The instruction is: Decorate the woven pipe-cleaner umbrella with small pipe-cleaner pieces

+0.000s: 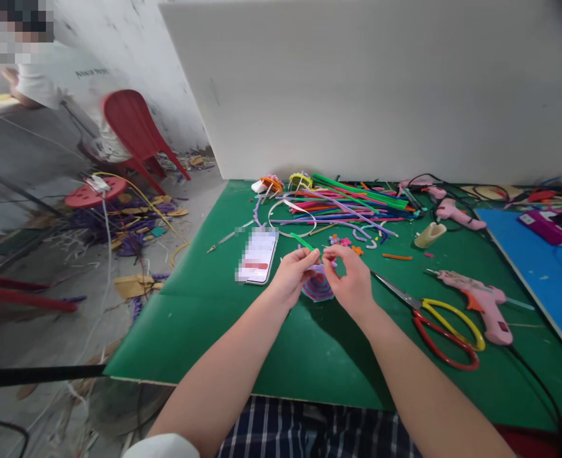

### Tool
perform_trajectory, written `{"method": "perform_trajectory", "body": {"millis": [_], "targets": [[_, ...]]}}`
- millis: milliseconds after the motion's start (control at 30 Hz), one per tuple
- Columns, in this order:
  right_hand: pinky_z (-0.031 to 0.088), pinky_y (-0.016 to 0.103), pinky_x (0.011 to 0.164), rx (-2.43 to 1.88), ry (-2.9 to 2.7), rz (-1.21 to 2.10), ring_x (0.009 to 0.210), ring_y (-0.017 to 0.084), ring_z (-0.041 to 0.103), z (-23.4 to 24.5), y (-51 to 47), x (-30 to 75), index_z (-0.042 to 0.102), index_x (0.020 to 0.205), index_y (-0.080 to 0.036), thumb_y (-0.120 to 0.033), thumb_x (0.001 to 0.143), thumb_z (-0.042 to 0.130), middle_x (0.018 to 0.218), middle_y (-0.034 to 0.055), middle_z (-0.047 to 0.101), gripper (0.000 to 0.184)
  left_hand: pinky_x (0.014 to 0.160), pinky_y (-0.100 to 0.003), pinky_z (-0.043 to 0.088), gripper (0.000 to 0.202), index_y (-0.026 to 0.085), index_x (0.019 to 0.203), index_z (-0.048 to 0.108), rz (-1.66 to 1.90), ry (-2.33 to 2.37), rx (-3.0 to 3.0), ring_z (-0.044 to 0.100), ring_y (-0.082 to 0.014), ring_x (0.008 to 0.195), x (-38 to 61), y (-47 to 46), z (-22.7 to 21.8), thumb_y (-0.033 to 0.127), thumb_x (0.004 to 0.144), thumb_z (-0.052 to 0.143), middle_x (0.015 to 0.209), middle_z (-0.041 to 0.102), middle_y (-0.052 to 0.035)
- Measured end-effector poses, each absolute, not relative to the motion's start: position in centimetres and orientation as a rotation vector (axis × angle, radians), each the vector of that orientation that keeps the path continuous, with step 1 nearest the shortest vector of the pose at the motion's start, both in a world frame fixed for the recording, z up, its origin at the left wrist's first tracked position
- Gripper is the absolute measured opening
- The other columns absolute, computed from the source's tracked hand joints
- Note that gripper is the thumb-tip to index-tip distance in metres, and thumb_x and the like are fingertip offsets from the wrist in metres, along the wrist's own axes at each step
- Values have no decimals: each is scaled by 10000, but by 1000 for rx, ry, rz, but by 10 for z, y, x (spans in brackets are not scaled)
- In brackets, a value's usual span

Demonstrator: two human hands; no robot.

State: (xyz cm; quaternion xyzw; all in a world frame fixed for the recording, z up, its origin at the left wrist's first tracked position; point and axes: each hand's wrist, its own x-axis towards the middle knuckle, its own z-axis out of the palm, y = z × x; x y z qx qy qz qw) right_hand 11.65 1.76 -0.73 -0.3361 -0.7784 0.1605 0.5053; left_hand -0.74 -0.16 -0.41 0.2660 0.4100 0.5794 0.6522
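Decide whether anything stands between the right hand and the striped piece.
Nothing visible does: the right hand is close beside the striped piece and overlaps its edge in this view. Whether they touch is unclear.

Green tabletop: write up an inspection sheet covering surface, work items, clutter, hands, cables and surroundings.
Surface: green tabletop, blue board at its right.
Work items: pink-and-blue striped piece at the hands; short green stem by the left fingertips, held or not unclear.
Clutter: loose colored stems heaped at the back; phone, scissors and pink glue gun around the hands.
Hands: left hand and right hand nearly meet, fingertips pinched; anything between them is too small to tell.
Cables: black cord from the glue gun; white cable hanging from the red stool.
Surroundings: floor scraps, red chair, another person at left.
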Motion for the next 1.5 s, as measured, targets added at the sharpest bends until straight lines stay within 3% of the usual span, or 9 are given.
{"method": "perform_trajectory", "body": {"millis": [133,300,500,633,900,1133,1300,1500], "targets": [[460,354,762,-679,-2020,86,868,179,577,-12,19,120,513,991,-264,-95,792,454,901,37,626,267,582,-203,391,273,139,635,523,1258,913,563,493,-62,582,-9,-3,-3,342,627,705,618,523,26],[469,347,756,-762,-1979,187,869,178,585,-10,20,119,516,1017,-259,-140,806,475,934,40,634,246,553,-195,365,262,142,603,518,1389,1068,741,468,-55,544,-11,-4,0,324,622,706,574,504,44],[487,322,747,-875,-1835,576,798,159,612,-4,18,117,547,950,-248,-198,798,503,872,23,640,167,633,-244,412,219,153,722,588,1441,1259,1127,541,-119,664,-15,-3,-3,359,677,646,714,592,-5],[494,302,702,-897,-1752,946,746,146,609,0,22,118,544,948,-239,-215,761,547,805,7,626,188,650,-255,416,181,169,716,583,1439,1383,1426,537,-134,708,-18,-3,0,348,722,603,762,568,-17],[490,272,604,-808,-1545,1513,597,111,568,-2,31,122,515,934,-232,-291,677,650,680,-37,585,297,698,-274,397,60,181,703,515,1376,1441,2015,487,-144,783,-21,-8,4,170,760,532,822,496,-26],[496,276,604,-837,-1482,1550,579,109,565,-11,36,121,540,868,-219,-270,634,675,652,-41,584,275,699,-258,401,85,191,703,467,1388,1471,2079,485,-140,794,-18,-6,-5,176,773,512,834,468,-28],[475,272,624,-868,-1546,1535,624,115,572,-15,37,122,613,768,-189,-284,675,634,693,-12,617,134,694,-256,391,98,193,696,458,1437,1480,2073,471,-134,773,-17,-6,-3,169,772,515,802,459,-15],[451,268,570,-908,-1676,1362,565,118,544,-11,32,121,591,751,-192,-313,721,591,646,-20,592,125,673,-252,387,185,184,625,438,1513,1498,1813,464,-124,730,-13,-5,-2,232,750,566,747,445,3]]}}
